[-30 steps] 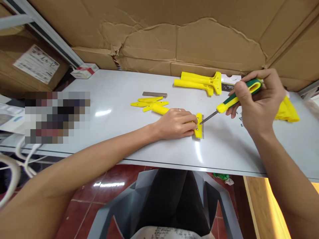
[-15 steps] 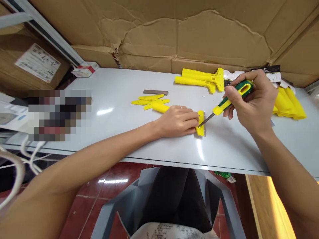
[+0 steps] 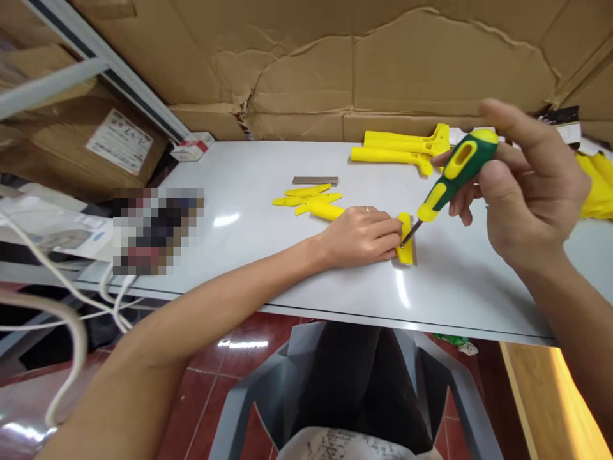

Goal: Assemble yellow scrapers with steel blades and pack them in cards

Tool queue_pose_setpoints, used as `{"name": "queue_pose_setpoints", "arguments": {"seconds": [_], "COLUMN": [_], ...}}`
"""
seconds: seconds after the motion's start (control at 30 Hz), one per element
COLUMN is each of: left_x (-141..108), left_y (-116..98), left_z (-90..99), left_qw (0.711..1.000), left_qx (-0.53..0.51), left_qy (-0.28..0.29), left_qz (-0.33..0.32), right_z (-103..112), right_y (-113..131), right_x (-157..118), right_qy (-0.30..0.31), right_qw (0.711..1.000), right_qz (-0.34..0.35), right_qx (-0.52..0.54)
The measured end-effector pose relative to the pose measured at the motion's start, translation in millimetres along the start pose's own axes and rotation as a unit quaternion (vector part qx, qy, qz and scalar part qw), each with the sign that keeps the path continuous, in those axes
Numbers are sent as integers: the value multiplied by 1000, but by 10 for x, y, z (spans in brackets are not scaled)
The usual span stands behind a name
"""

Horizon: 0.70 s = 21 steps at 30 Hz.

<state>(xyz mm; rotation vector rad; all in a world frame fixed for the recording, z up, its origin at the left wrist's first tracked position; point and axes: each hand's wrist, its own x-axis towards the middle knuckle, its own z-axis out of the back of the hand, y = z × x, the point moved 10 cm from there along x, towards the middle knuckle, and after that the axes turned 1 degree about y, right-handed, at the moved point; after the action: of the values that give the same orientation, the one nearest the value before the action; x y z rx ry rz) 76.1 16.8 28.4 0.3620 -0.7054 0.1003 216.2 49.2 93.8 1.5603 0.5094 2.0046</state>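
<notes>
My left hand (image 3: 366, 237) is wrapped round a yellow scraper (image 3: 325, 210) and presses it on the white table; a thin blade edge shows along its head. In my right hand (image 3: 531, 191) is a green and yellow screwdriver (image 3: 462, 167), held loosely between thumb and fingers, with the index finger lifted off. The screwdriver leans to the right, its tip on the scraper head. Several flat yellow pieces (image 3: 307, 190) and a stack of grey blades (image 3: 315, 181) lie beyond my left hand.
Two yellow scraper handles (image 3: 390, 155) lie near the cardboard (image 3: 306, 76) at the back. More yellow parts (image 3: 596, 185) are at the far right. A small red and white box (image 3: 192, 147) stands at the back left, and white cables (image 3: 112, 291) hang at the left edge.
The view has shifted, so the table things appear further right. My right index finger has lifted and its grip on the screwdriver has loosened. My left hand still holds the scraper.
</notes>
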Motion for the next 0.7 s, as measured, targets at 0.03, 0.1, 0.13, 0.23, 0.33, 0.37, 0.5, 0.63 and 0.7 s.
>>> {"name": "queue_pose_setpoints", "arguments": {"seconds": [0.03, 0.1, 0.13, 0.23, 0.33, 0.37, 0.5, 0.63, 0.7], "left_x": [2, 9, 12, 18, 18, 17, 6, -2, 1], "left_y": [2, 3, 6, 15, 4, 2, -2, -13, -26], "left_z": [9, 14, 13, 9, 11, 12, -4, -20, -29], "left_qw": [1000, 1000, 1000, 1000, 1000, 1000, 1000, 1000, 1000], "left_qx": [-1, -5, -7, -12, -10, -9, 4, 16, 21], "left_qy": [-4, -7, -8, -13, -16, -16, -7, 4, 13], "left_qz": [1, 2, 3, 7, 2, 2, 2, -2, -8], "right_z": [15, 55, 74, 48, -40, -49, 75, 91, 41], "right_y": [6, 9, 18, 38, 42, 48, 54, 22, -54], "right_x": [1, 3, 2, 4, 5, 7, 12, -9, -12], "right_qy": [-9, -29, -38, -18, 34, 41, -12, -22, 3], "right_qw": [1000, 999, 999, 1000, 999, 998, 1000, 999, 1000], "right_qz": [-1, -3, 1, 0, -20, -23, -6, 5, -26], "right_qx": [-10, -21, -26, -25, 26, 37, -3, -25, 4]}}
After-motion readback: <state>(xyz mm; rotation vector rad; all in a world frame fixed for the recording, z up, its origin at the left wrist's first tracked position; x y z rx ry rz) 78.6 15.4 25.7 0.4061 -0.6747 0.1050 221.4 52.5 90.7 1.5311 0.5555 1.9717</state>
